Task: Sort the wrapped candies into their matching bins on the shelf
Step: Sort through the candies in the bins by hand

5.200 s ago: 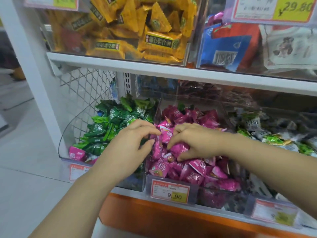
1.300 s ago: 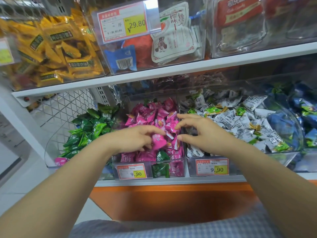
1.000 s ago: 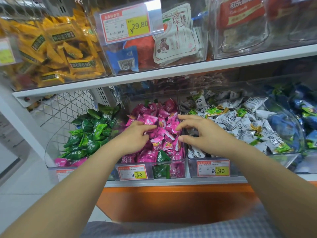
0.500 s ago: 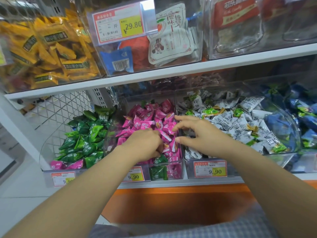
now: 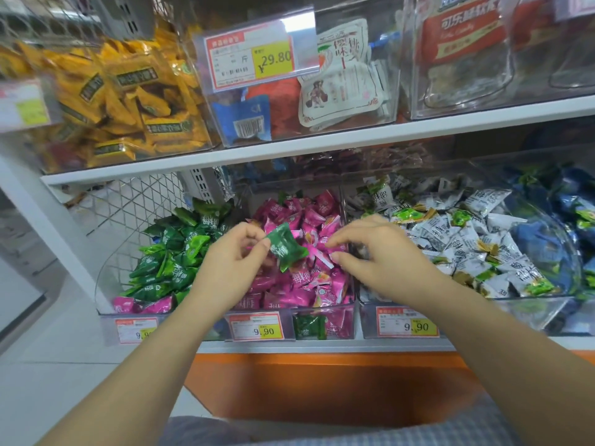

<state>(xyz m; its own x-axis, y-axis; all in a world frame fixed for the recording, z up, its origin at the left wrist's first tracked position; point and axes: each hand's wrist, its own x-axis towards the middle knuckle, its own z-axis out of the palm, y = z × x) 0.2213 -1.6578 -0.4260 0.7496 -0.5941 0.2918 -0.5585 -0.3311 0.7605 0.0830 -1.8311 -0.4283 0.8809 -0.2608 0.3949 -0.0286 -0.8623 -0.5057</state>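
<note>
I am facing two white shelves. The lower shelf (image 5: 322, 346) carries clear bins side by side, walls touching: the green-candy bin (image 5: 104, 284) at left, the pink-candy bin (image 5: 322, 308) in the middle and the white-wrapper bin (image 5: 467, 317) to its right. Each bin front bears a price tag (image 5: 257, 328). Blue-wrapped candies (image 5: 573, 204) lie at far right; I cannot make out their bin. The upper shelf (image 5: 354, 138) carries a bin of yellow packets (image 5: 128, 101), a tagged clear bin (image 5: 225, 130) and a red-labelled container (image 5: 415, 91).
</note>
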